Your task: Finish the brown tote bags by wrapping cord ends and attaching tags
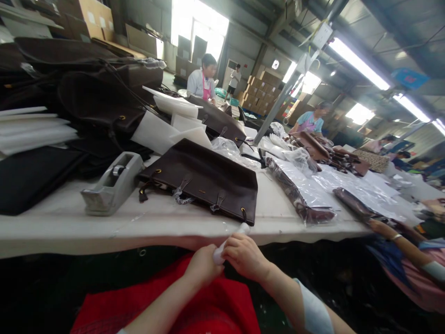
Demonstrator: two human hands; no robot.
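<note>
Both my hands meet at the table's front edge around a thin white roll [244, 228], whose exact kind I cannot make out. My left hand [205, 264] is closed around its lower end. Higher up, the fingers of my right hand [245, 255] wrap it. Just beyond lies a dark brown leather handbag [208, 174] with gold eyelets, a tassel and wrapped handle fittings, tilted on the white tabletop [278, 232]. A grey tape dispenser [113, 183] stands left of the bag, close to its tassel.
More dark bags [93, 88] pile up at the left beside white foam sheets [34, 130]. Plastic-wrapped bags [299, 195] lie to the right, where a co-worker's hand [382, 229] touches one. A slanted metal post [278, 109] rises behind. Other people work farther off.
</note>
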